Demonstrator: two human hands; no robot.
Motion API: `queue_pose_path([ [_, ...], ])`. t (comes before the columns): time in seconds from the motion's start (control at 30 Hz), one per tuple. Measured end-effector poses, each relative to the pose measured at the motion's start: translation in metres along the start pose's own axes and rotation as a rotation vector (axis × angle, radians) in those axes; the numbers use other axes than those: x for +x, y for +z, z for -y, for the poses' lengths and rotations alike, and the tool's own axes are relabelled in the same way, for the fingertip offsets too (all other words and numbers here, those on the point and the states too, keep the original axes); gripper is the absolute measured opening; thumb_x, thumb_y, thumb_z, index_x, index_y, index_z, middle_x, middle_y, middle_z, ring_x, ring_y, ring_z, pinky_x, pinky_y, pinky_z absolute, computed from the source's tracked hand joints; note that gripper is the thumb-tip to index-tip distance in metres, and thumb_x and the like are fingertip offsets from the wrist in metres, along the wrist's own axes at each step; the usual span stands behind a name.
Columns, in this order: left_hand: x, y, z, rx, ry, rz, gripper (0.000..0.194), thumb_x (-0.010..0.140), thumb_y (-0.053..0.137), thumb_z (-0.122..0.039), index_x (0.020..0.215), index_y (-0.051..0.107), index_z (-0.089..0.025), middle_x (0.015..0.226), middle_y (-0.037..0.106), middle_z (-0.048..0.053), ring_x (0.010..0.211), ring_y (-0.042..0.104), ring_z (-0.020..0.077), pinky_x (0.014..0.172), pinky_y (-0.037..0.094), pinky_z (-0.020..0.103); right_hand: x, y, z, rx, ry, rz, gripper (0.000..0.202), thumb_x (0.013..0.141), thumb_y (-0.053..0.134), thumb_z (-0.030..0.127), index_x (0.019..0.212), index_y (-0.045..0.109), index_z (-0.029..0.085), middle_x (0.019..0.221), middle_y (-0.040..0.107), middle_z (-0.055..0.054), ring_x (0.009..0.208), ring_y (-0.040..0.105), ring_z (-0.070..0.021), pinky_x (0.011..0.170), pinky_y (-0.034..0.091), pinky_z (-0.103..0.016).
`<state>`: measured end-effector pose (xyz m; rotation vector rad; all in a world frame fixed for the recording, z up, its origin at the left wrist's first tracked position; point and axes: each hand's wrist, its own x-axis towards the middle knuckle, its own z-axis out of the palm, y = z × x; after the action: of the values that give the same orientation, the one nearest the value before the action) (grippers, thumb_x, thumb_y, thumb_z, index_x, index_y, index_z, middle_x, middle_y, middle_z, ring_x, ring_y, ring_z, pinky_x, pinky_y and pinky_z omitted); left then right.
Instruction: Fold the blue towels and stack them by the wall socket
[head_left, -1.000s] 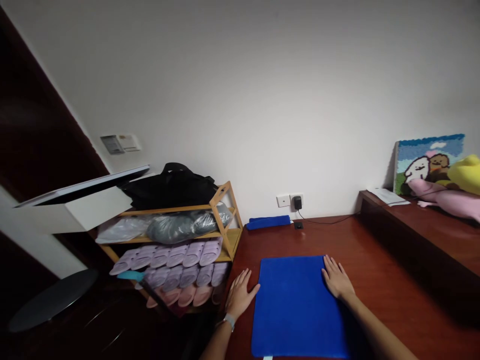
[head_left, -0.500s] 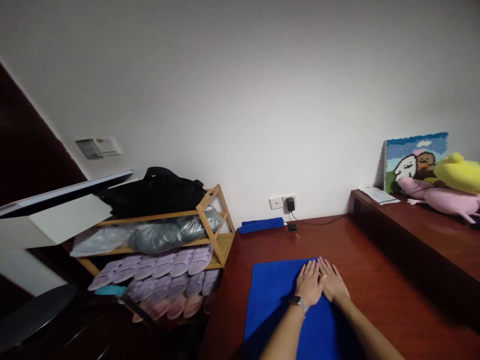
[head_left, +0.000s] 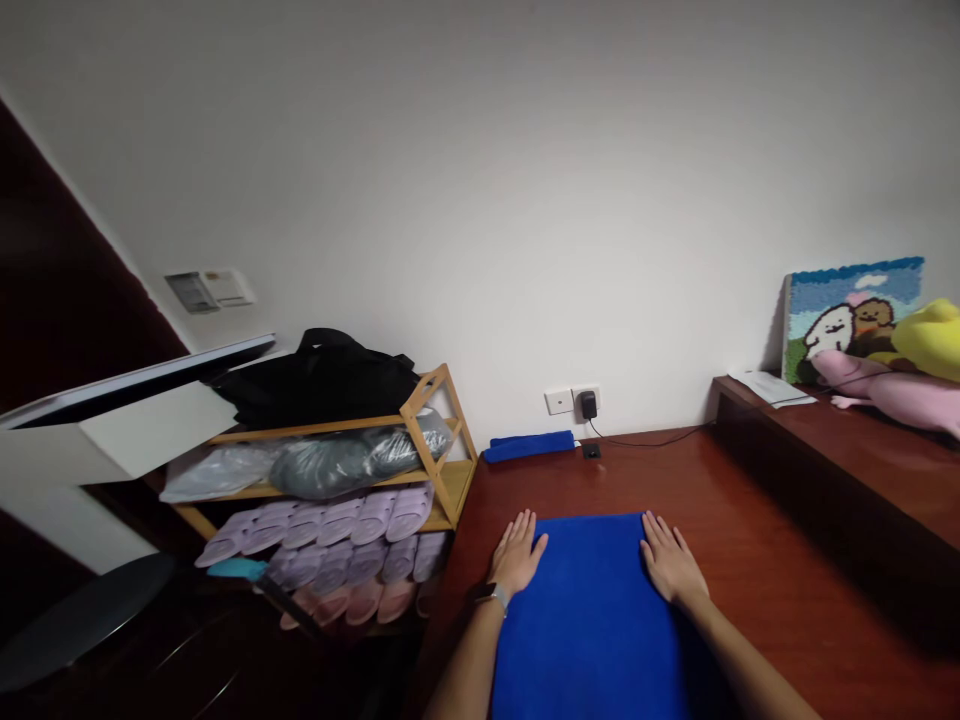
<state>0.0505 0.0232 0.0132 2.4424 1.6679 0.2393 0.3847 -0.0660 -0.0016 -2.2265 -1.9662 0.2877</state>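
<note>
A blue cloth (head_left: 592,610), like a towel, lies flat on the reddish-brown wooden table (head_left: 795,590). My left hand (head_left: 516,555) rests flat on the cloth's far left corner, fingers stretched out, a watch on that wrist. At the far right corner my right hand (head_left: 673,560) lies palm down with its fingers extended along the cloth's edge. Neither hand grips anything. The near end of the cloth runs out of the bottom of the view.
A folded blue cloth (head_left: 529,446) lies against the wall, near a black plug (head_left: 588,404) with its cable. To the left stands a wooden rack (head_left: 450,490) with slippers and a black bag (head_left: 322,380). On a raised ledge at right sit a pink plush toy (head_left: 892,388) and papers (head_left: 772,388).
My left hand has moved left, from beside my right hand to the cloth's far left corner. My right hand stays at the right corner. The view has shifted slightly.
</note>
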Motion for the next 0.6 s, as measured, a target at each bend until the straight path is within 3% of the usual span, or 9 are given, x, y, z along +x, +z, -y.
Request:
queue_pose_path([
  [0.17, -0.008, -0.008, 0.026, -0.043, -0.046, -0.016, 0.072, 0.106, 0.018, -0.059, 0.164, 0.031, -0.017, 0.17, 0.03, 0.01, 0.158, 0.025, 0.0242, 0.129, 0.025, 0.045, -0.001, 0.001, 0.0, -0.012, -0.001, -0.002, 0.07, 0.103, 0.011, 0.041, 0.165, 0.021, 0.01, 0.173, 0.021, -0.003, 0.161, 0.015, -0.0202, 0.131, 0.01, -0.042],
  [0.3, -0.04, -0.007, 0.032, -0.081, -0.05, -0.078, 0.07, 0.108, 0.016, -0.057, 0.165, 0.028, -0.019, 0.172, 0.027, 0.007, 0.158, 0.024, 0.0207, 0.129, 0.025, 0.042, 0.001, 0.002, 0.0, 0.001, 0.001, -0.003, 0.07, 0.103, 0.012, 0.042, 0.166, 0.021, 0.011, 0.173, 0.022, -0.003, 0.16, 0.015, -0.0195, 0.131, 0.01, -0.042],
  [0.37, -0.059, -0.006, 0.025, -0.096, 0.008, -0.119, 0.068, 0.108, 0.018, -0.058, 0.165, 0.028, -0.022, 0.172, 0.028, 0.004, 0.158, 0.025, 0.0197, 0.13, 0.026, 0.041, 0.001, 0.003, -0.001, 0.008, -0.002, -0.006, 0.07, 0.103, 0.012, 0.042, 0.165, 0.021, 0.012, 0.173, 0.023, -0.003, 0.16, 0.016, -0.0195, 0.131, 0.011, -0.042],
  [0.47, -0.069, -0.005, -0.014, -0.083, 0.13, -0.128, 0.067, 0.108, 0.021, -0.059, 0.162, 0.035, -0.024, 0.17, 0.033, 0.003, 0.157, 0.03, 0.0214, 0.129, 0.03, 0.042, 0.002, 0.005, -0.002, -0.003, -0.007, -0.012, 0.07, 0.103, 0.013, 0.041, 0.165, 0.023, 0.01, 0.172, 0.023, -0.005, 0.16, 0.017, -0.0205, 0.131, 0.011, -0.043],
  [0.6, -0.044, 0.007, -0.104, -0.114, 0.265, -0.073, 0.069, 0.108, 0.015, -0.057, 0.161, 0.039, -0.02, 0.168, 0.039, 0.007, 0.156, 0.031, 0.022, 0.13, 0.026, 0.044, 0.002, 0.008, -0.004, -0.026, -0.008, -0.017, 0.07, 0.102, 0.013, 0.04, 0.165, 0.023, 0.01, 0.172, 0.023, -0.005, 0.16, 0.017, -0.0211, 0.13, 0.012, -0.043],
])
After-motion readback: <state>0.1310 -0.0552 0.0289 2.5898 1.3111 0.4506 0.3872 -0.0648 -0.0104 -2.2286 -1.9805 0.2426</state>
